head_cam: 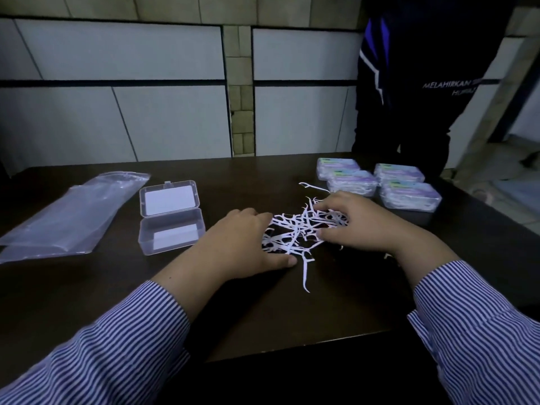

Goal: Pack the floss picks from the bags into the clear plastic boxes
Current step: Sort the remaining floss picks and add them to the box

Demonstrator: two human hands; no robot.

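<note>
four filled boxes (380,182), one open empty box (171,216), two empty bags (67,214), two hands (239,244)

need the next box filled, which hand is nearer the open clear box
Left. The left hand lies just right of the open clear box; the right hand sits farther right, beyond the floss pick pile.

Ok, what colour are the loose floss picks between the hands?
White; the floss picks stand out against the dark table, seen in the head view.

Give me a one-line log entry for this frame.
stage: gathering | hands: left hand, right hand on loose floss picks | open clear box: empty | packed boxes: four
</note>
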